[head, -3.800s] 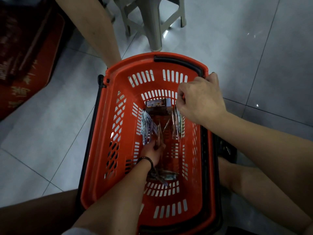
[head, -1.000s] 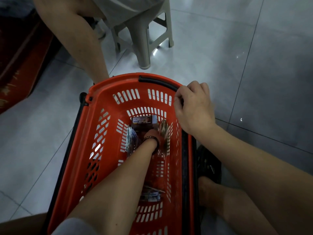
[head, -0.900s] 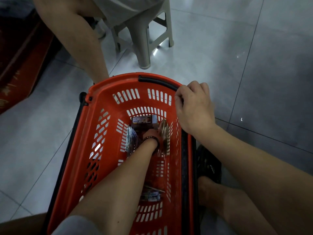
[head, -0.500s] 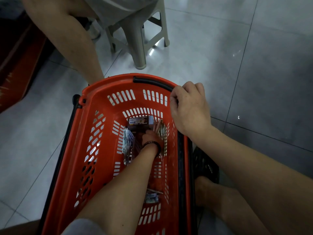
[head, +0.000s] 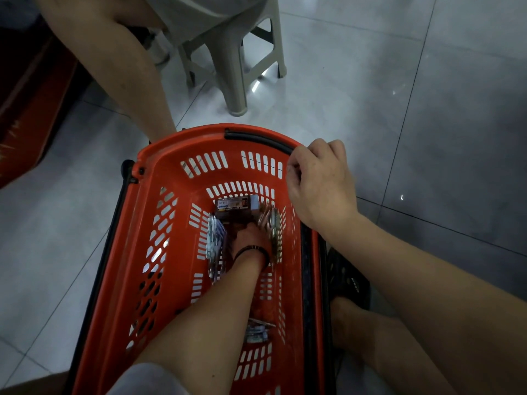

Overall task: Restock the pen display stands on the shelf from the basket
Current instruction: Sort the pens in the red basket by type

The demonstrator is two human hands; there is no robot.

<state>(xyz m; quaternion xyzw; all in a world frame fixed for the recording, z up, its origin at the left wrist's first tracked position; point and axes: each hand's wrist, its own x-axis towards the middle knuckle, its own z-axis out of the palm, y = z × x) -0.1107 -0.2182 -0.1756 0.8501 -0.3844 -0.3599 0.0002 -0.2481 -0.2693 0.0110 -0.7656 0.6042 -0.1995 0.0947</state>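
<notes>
The grip of the right hand [head: 319, 183] is clamped on the far right rim of the basket [head: 159, 158], with the fingers curled over the edge. The left hand [head: 249, 240] is deep at the bottom, between two bundles of pens. Its fingers are hidden, so I cannot tell if its grip is closed on anything.

To do this step well, I think the left hand should take one whole bundle by its middle and lift it straight up, so that it does not catch in the wall slots, while the right hand steadies the rim.

The left bundle [head: 215, 240] and the right bundle [head: 272, 226] stand on edge by the side walls, with the long axis along the length of the basket. Which end is the tip is too small to see. A box [head: 236, 205] lies across the far end. Some loose pens [head: 256, 333] lie at the near end.
</notes>
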